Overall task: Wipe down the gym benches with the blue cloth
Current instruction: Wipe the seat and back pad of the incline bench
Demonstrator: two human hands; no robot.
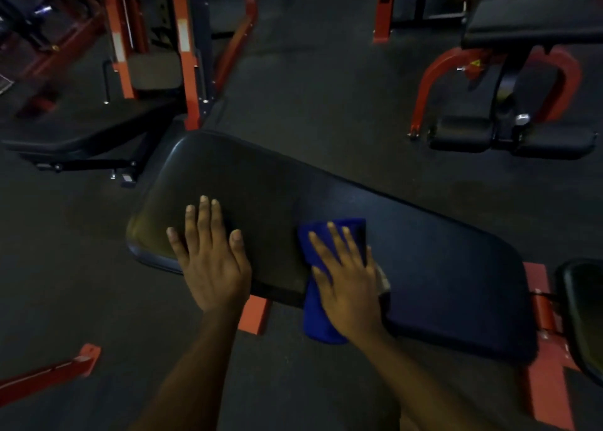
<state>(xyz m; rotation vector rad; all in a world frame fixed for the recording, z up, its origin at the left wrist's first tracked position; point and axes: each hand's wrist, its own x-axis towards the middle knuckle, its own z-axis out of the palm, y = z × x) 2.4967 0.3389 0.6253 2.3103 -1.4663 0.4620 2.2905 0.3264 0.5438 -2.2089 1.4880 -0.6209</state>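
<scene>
The right hand (349, 287) presses the cloth (321, 324) flat on the surface (440, 267); the left hand (212, 261) rests flat, empty. Wiping looks underway; other benches (81, 137) likely remain.

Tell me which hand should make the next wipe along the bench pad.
Right. The right hand lies flat on the cloth, pressing it onto the pad. The left hand rests bare on the pad, with no cloth under it, so it likely serves best as a brace.

A dark rubber floor (326, 88) spreads under dim light. Red-orange steel frames (184, 55) stand far left; a red machine (504, 86) with black pads sits far right.
</scene>
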